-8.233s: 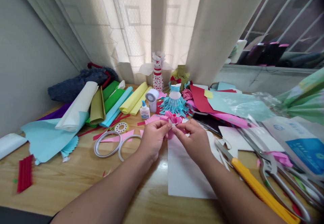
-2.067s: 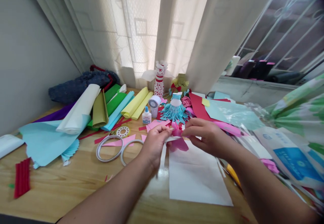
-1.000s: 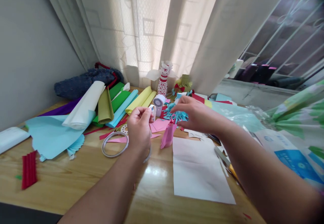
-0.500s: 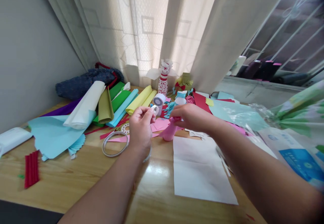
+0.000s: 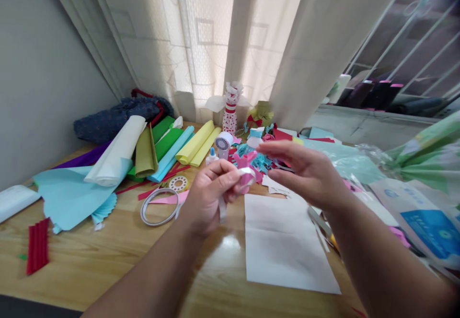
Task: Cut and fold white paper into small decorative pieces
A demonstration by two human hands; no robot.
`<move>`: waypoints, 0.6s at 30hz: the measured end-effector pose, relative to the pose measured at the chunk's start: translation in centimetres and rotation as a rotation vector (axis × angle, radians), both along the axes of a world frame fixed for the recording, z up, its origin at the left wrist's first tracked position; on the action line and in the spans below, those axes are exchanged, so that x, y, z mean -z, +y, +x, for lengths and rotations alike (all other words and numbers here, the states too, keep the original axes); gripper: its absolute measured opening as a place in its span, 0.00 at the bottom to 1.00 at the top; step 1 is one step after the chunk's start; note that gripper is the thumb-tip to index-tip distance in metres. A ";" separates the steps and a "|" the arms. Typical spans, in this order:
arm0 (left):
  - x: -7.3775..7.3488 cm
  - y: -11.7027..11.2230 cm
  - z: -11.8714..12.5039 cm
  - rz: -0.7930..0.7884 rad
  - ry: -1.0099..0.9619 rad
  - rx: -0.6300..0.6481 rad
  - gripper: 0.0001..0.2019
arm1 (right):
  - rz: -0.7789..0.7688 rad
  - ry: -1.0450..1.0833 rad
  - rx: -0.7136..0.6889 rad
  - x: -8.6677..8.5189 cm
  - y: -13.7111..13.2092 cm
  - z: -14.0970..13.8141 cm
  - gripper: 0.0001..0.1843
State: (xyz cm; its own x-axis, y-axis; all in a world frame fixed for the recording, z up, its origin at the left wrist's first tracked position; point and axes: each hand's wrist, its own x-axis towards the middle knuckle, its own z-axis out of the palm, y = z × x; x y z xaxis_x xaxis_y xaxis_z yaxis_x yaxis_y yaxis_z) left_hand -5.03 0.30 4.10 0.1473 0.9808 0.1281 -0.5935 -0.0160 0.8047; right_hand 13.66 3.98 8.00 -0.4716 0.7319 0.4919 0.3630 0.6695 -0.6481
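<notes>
Head view: the left hand (image 5: 208, 198) was pinched around a pink paper piece (image 5: 247, 176), with a white strip (image 5: 223, 208) hanging below the fingers. The right hand (image 5: 305, 171) was open, its fingers spread just beside the piece and not touching it, so the hands stood apart. Both were above the wooden table (image 5: 89, 260), over a blue fringed paper figure (image 5: 249, 159) and near a white paper sheet (image 5: 287, 246). A roll of white tape (image 5: 156, 207) lay to the left.
</notes>
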 end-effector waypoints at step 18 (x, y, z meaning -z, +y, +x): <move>3.4 -0.7 4.6 -0.238 -0.026 0.248 0.07 | -0.882 0.809 -0.258 7.4 -3.6 2.2 0.06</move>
